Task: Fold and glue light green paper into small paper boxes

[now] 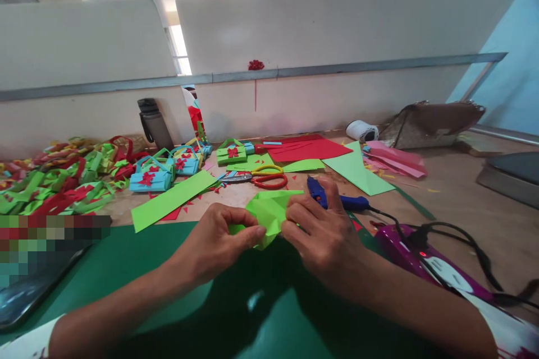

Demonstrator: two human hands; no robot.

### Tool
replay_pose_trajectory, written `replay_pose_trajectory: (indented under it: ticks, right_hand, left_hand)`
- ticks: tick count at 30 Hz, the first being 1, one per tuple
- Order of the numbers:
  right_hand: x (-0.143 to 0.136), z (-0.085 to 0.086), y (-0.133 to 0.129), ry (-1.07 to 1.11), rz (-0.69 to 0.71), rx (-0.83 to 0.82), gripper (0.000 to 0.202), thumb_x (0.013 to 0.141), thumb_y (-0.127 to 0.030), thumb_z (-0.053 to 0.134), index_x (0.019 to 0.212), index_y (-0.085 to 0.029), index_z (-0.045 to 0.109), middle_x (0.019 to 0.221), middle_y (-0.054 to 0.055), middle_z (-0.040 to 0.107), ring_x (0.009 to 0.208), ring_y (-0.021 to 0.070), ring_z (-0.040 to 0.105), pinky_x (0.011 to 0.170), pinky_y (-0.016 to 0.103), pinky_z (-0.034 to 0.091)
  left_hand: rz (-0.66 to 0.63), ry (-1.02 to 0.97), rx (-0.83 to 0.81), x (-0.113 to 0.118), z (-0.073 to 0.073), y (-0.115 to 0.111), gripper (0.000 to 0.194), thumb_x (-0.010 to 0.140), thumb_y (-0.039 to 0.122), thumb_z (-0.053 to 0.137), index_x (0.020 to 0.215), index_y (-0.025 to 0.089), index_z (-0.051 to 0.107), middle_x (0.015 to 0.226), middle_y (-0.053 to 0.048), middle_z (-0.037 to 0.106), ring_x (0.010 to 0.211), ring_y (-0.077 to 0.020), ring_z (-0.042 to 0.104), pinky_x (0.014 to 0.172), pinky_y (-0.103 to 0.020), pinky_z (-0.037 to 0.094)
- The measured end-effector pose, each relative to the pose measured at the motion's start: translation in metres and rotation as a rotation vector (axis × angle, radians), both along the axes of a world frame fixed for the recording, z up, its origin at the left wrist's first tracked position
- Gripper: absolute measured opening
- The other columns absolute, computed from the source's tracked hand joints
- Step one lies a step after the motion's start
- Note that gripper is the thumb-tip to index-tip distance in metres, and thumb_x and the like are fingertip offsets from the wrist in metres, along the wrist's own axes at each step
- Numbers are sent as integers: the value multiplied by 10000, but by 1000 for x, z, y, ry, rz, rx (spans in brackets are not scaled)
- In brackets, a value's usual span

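Note:
A piece of folded light-green paper (269, 213) is held up between both hands above the green mat (168, 252). My left hand (227, 238) pinches its left side between thumb and fingers. On the other side, my right hand (322, 230) grips the paper's right edge, with its fingers curled. Just behind the right hand lies a blue glue gun (316, 192), partly hidden by the fingers. Beyond the paper rest scissors (269, 179) with red and yellow handles. A flat light-green strip (174, 199) lies to the left.
Small blue paper bags (150, 179) and a heap of green and red paper pieces (63, 182) fill the left. Red sheets (307, 148) lie at the back. A purple power strip (433, 263) with cables is at right. A dark bottle (155, 123) stands by the partition.

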State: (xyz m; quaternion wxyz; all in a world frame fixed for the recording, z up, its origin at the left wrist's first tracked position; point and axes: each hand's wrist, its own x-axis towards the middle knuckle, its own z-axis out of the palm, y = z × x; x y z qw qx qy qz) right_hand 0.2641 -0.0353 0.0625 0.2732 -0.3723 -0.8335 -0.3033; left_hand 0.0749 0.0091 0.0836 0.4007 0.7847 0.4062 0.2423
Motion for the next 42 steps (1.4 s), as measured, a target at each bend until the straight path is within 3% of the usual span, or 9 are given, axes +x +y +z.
replay_pose_trajectory:
  ticks: [16, 21, 25, 31, 35, 40, 42]
  right_hand:
    - [1, -2, 2, 21, 52, -31, 311, 872, -57, 375, 664, -156, 583, 683, 35, 577, 803, 180, 555, 997, 545, 232]
    - [3, -6, 3, 56, 67, -59, 259, 883, -91, 413, 703, -155, 587, 718, 36, 590, 808, 177, 561, 1004, 540, 228]
    - [2, -8, 4, 157, 99, -127, 190, 891, -156, 480, 736, -164, 589, 758, 23, 612, 801, 160, 566, 1023, 511, 210]
    - [-2, -7, 4, 291, 138, -213, 137, 880, -190, 531, 758, -169, 588, 715, -8, 622, 781, 159, 580, 1015, 496, 201]
    - [-3, -9, 4, 326, 161, -206, 123, 879, -186, 535, 761, -177, 568, 715, -17, 628, 789, 157, 583, 1017, 476, 202]
    - [-3, -10, 2, 356, 156, -201, 21, 857, -196, 567, 870, -184, 555, 764, -3, 644, 803, 172, 598, 1032, 477, 196]
    - [-2, -8, 2, 376, 137, -189, 122, 850, -190, 573, 968, -177, 546, 822, 16, 658, 827, 178, 606, 1038, 460, 210]
  left_hand:
    - [-143, -16, -148, 0, -1, 1, 197, 739, 289, 575, 644, 119, 607, 568, 26, 494, 554, -90, 393, 516, -200, 310]
    - [-153, -193, -385, 1, -12, 5, 188, 691, 273, 606, 660, 87, 602, 578, 2, 518, 533, -88, 415, 511, -215, 333]
    - [-84, -290, -512, 4, -17, 7, 183, 632, 247, 665, 690, 81, 613, 588, -8, 560, 508, -87, 458, 502, -212, 370]
    - [-109, -343, -510, 5, -12, 4, 187, 628, 251, 705, 675, 78, 653, 565, -32, 624, 510, -127, 556, 546, -250, 452]
    - [-66, -379, -536, 5, -11, 1, 167, 616, 210, 705, 726, 95, 655, 584, -23, 639, 515, -123, 567, 525, -225, 439]
    - [-55, -366, -525, 6, -13, -3, 120, 654, 211, 657, 692, 99, 641, 581, -10, 606, 492, -86, 509, 493, -195, 395]
    - [-52, -357, -518, 6, -12, -3, 126, 666, 222, 649, 685, 98, 641, 555, 3, 577, 471, -75, 478, 477, -190, 380]
